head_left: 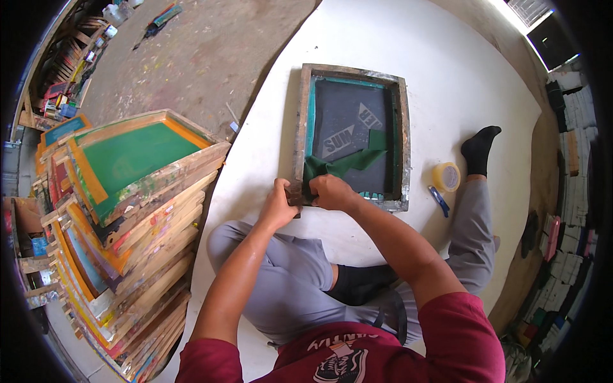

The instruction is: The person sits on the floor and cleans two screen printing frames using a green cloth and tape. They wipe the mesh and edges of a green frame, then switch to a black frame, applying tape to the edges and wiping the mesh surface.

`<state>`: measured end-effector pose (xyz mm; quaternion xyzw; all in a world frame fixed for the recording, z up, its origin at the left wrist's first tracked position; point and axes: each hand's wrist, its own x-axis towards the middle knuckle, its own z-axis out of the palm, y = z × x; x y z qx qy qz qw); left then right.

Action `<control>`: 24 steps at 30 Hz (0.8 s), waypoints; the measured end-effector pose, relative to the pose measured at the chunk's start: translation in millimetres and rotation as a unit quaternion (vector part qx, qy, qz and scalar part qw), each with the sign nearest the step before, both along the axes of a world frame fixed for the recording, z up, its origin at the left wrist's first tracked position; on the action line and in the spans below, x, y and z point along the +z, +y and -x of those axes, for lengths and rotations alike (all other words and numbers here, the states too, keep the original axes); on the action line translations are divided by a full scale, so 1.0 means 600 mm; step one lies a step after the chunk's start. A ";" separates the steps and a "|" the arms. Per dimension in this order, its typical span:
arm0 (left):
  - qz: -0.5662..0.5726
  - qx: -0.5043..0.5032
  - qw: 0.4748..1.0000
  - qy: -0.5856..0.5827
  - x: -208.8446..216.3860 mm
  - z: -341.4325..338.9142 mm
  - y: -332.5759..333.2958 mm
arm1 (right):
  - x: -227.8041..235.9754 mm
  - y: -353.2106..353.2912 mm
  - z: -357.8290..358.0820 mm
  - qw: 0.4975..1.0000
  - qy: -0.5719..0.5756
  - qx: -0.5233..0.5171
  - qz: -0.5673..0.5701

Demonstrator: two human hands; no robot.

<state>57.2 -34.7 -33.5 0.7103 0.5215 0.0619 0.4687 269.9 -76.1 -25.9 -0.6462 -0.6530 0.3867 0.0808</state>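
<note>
A worn wooden screen-printing frame (402, 140) lies on the white sheet before me, with dark grey mesh (338, 102) and teal edging inside. Pale lettering and arrow shapes show on the mesh. At the near left corner my left hand (276, 207) is closed on the frame's wood. My right hand (333, 193) is closed on a dark green cloth (348, 163) just inside that corner. The cloth's loose end trails across the mesh to the upper right. Its bunched part, and the right fingertips, are mostly hidden under the hand.
Right of the frame lie a roll of clear yellowish tape (446, 177) and a blue cutter (438, 201), close to my outstretched foot (480, 147). A tall stack of paint-stained screen frames (159, 172) rises on the left. The white sheet (434, 64) has a curved edge against the concrete floor (204, 51).
</note>
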 end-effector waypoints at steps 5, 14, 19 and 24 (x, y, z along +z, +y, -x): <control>0.015 -0.001 1.000 -0.007 -0.015 -0.003 0.008 | -0.029 0.013 0.025 0.998 -0.023 0.025 -0.043; 0.021 0.006 1.000 -0.012 -0.010 -0.001 0.008 | -0.009 0.024 0.008 0.997 0.080 -0.010 0.004; 0.021 0.003 1.000 -0.015 -0.017 0.004 0.010 | -0.034 0.025 0.010 0.998 0.067 0.006 -0.017; 0.033 0.006 0.999 -0.012 -0.016 0.000 0.012 | -0.040 0.020 0.033 0.996 0.056 -0.069 -0.012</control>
